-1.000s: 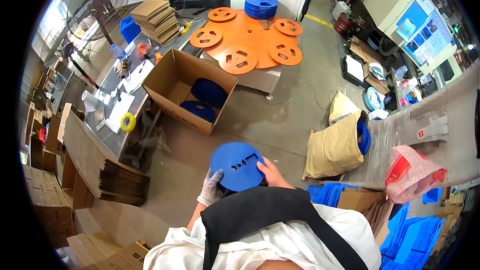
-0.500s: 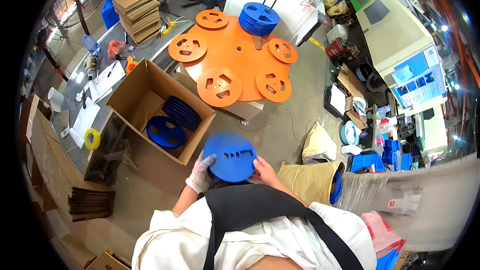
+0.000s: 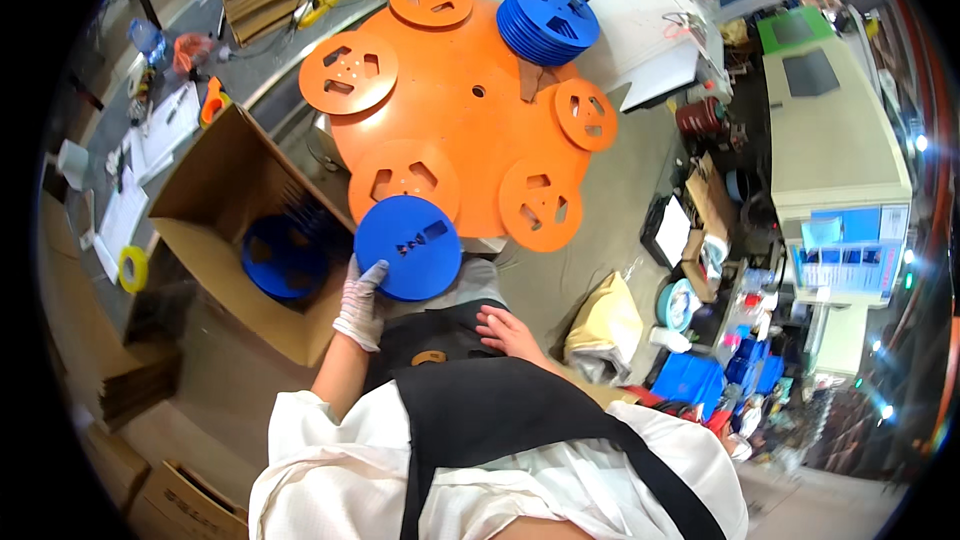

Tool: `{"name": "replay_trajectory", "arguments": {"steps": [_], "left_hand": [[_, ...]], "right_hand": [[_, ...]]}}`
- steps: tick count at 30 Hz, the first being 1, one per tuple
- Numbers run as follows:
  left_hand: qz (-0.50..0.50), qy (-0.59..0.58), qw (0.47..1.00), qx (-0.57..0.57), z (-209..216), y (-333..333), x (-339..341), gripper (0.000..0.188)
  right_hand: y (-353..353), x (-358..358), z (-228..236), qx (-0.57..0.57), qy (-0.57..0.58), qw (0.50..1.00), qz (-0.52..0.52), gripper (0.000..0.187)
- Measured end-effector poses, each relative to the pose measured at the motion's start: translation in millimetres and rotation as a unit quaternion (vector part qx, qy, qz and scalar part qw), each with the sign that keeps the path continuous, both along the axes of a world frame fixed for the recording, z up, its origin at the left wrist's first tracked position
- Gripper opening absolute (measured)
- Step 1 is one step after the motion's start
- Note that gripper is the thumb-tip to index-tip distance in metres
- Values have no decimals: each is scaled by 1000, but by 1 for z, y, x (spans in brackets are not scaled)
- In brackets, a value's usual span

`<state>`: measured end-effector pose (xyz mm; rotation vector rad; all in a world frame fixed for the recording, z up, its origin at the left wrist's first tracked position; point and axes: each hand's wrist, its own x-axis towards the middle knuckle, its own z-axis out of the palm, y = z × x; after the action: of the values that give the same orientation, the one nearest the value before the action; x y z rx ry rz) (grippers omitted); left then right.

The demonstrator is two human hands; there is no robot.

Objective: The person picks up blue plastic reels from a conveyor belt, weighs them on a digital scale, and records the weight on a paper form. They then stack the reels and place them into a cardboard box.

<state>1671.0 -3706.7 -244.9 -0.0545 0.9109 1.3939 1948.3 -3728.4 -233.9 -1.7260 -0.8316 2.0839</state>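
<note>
My left hand, in a white glove, grips the lower left edge of a round blue plastic reel, its thumb on the face. A few small cutouts show near the reel's middle. The reel overlaps the near edge of an orange round table and one of its orange discs; whether they touch I cannot tell. My right hand is bare and empty, fingers apart, over my lap to the right of the reel. Left of the reel, an open cardboard box holds more blue reels.
Orange slotted discs ring the table, and a stack of blue reels stands at its far right. A grey workbench with papers and yellow tape lies left. A yellowish sack and a cream machine are right.
The blue reel has moved forward and left toward the orange table in my left hand. My right hand has let go of its edge. The view has shifted closer to the table.
</note>
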Motion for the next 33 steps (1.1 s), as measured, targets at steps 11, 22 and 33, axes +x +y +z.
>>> {"name": "replay_trajectory", "arguments": {"steps": [11, 22, 33], "left_hand": [[228, 27, 968, -103, -85, 132, 130, 58], [209, 82, 970, -96, -166, 296, 121, 53], [308, 39, 947, -82, -248, 359, 95, 58]], "right_hand": [[327, 80, -84, 143, -118, 914, 361, 37], [702, 92, -168, 659, -402, 600, 213, 78], [801, 72, -168, 523, -523, 518, 430, 57]]}}
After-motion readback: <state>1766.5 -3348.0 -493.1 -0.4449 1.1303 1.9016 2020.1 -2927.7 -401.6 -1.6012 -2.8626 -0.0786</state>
